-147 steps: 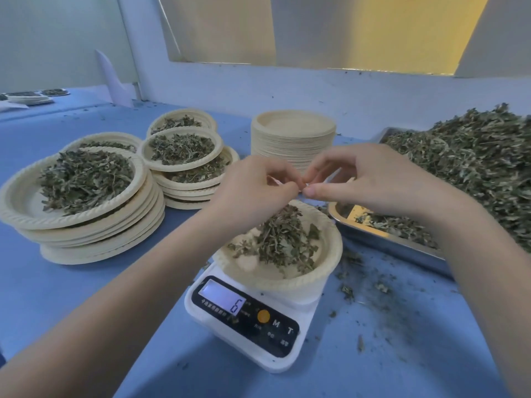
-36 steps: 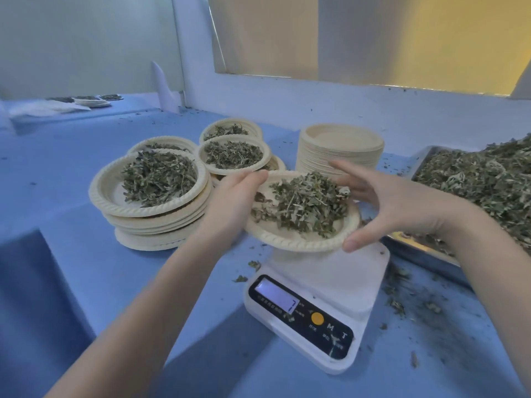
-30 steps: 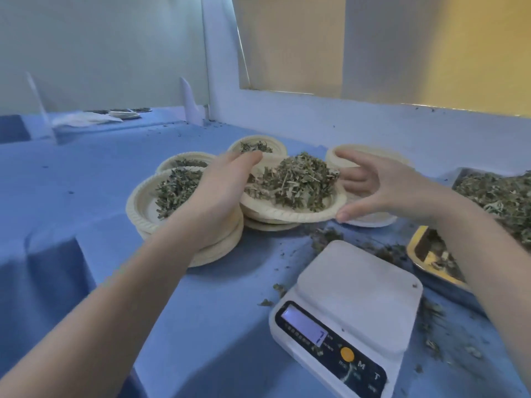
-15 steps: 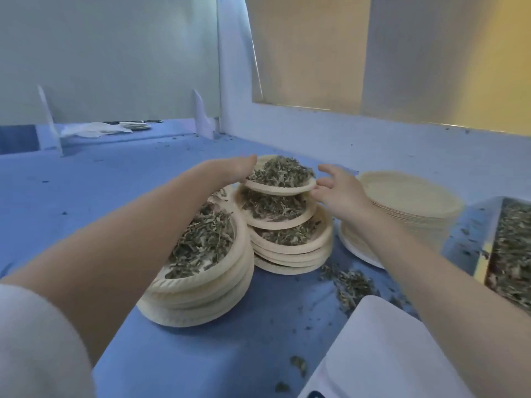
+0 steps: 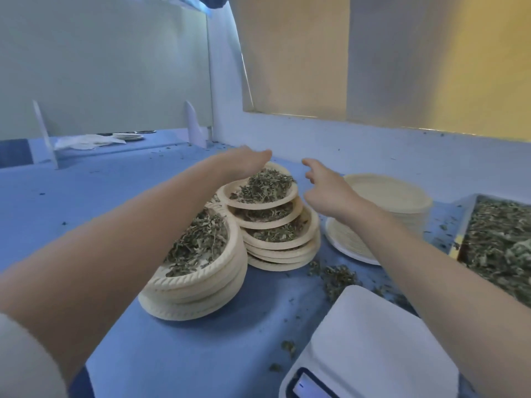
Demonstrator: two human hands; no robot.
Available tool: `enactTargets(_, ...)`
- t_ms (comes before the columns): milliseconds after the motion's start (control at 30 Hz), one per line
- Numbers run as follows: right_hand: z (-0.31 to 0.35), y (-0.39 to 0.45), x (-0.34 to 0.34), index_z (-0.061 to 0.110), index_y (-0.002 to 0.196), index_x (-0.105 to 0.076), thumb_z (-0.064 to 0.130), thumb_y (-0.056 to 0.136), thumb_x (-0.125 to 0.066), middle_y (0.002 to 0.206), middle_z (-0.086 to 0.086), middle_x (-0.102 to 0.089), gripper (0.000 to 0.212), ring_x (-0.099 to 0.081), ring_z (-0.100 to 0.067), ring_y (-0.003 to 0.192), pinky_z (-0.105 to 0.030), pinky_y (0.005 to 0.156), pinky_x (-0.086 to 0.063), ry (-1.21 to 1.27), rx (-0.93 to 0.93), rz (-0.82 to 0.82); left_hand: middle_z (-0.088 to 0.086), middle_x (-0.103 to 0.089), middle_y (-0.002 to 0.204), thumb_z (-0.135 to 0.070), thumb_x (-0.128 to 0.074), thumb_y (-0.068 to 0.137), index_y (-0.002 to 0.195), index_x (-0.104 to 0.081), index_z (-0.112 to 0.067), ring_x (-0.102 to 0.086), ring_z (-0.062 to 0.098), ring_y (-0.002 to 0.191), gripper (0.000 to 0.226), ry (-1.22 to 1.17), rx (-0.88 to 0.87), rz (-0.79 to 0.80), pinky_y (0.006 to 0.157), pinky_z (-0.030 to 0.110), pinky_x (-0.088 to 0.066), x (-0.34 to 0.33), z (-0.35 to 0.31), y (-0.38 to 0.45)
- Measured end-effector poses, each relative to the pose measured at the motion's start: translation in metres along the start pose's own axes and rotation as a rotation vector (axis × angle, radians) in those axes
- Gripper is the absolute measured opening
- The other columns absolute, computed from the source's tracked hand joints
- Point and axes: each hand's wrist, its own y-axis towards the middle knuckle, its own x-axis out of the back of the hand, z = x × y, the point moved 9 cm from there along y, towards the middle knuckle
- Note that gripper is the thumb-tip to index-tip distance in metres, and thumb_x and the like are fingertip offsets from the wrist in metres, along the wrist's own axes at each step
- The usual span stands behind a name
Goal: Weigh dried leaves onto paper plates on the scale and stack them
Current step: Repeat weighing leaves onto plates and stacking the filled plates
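Observation:
A paper plate of dried leaves (image 5: 260, 193) sits on top of the middle stack of filled plates (image 5: 283, 245). My left hand (image 5: 247, 159) reaches over the plate's far left rim with straight fingers and holds nothing. To the plate's right, my right hand (image 5: 324, 188) hovers apart from it, fingers loose. A nearer stack of filled plates (image 5: 201, 271) stands to the left, partly hidden by my left forearm. The white scale (image 5: 370, 349) at the lower right has a bare platform.
A pile of unused paper plates (image 5: 385, 208) stands right of the filled stacks. A metal tray of loose dried leaves (image 5: 500, 242) lies at the right edge. Leaf crumbs (image 5: 336, 277) are scattered on the blue table between the stacks and the scale.
The filled plate was lifted off the scale, carried left and set on the middle stack. Both hands have let go of it; the right hand has drawn slightly away.

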Motion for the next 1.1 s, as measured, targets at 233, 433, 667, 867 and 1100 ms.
enactTargets(233,-0.014,-0.025,0.058,0.015,0.148,-0.024,-0.001,0.091,-0.04,0.148,-0.012,-0.037,0.062,-0.036,-0.023,0.135,-0.025,0.098,-0.031,-0.014,-0.002,-0.108,0.012,-0.031,0.149,-0.025,-0.028,0.102,0.141,-0.033,-0.005,-0.03,0.024,0.135,0.044,0.089,-0.306,0.073,0.105,0.029,-0.021,-0.042,-0.114,-0.027)
enactTargets(433,-0.086,-0.041,0.105,0.018,0.147,-0.026,0.005,0.09,-0.044,0.144,-0.007,-0.041,0.061,-0.042,-0.021,0.127,-0.023,0.09,-0.034,-0.044,-0.127,-0.143,0.013,-0.032,0.148,-0.023,-0.033,0.099,0.141,-0.034,-0.007,-0.029,0.028,0.136,0.045,0.023,-0.31,0.117,0.103,0.032,-0.025,-0.093,-0.167,-0.011)
enactTargets(667,-0.157,-0.035,0.117,0.008,0.142,-0.031,0.019,0.09,-0.052,0.136,-0.013,-0.043,0.057,-0.047,-0.026,0.114,-0.03,0.078,-0.037,-0.006,-0.354,-0.175,0.02,-0.047,0.129,-0.008,-0.043,0.09,0.122,-0.044,0.002,-0.047,0.033,0.12,0.033,-0.115,-0.118,-0.063,0.096,0.034,-0.039,-0.11,-0.164,0.021)
enactTargets(867,-0.183,-0.034,0.11,0.02,0.062,-0.019,0.007,0.081,-0.049,0.062,0.001,-0.016,0.037,-0.013,-0.016,0.054,-0.029,0.05,-0.012,0.153,-0.471,-0.224,0.021,-0.053,0.126,-0.002,-0.04,0.091,0.116,-0.051,0.006,-0.05,0.034,0.117,0.028,-0.177,-0.056,-0.108,0.088,0.031,-0.04,-0.116,-0.143,0.036)
enactTargets(1100,-0.176,-0.026,0.115,0.019,0.065,-0.019,0.01,0.088,-0.046,0.063,0.0,-0.018,0.036,-0.017,-0.015,0.051,-0.026,0.045,-0.015,0.045,-0.438,-0.222,0.027,-0.037,0.134,0.001,-0.037,0.091,0.132,-0.027,0.007,-0.045,0.034,0.118,0.043,-0.282,-0.046,-0.103,0.089,0.035,-0.04,-0.11,-0.139,0.036)
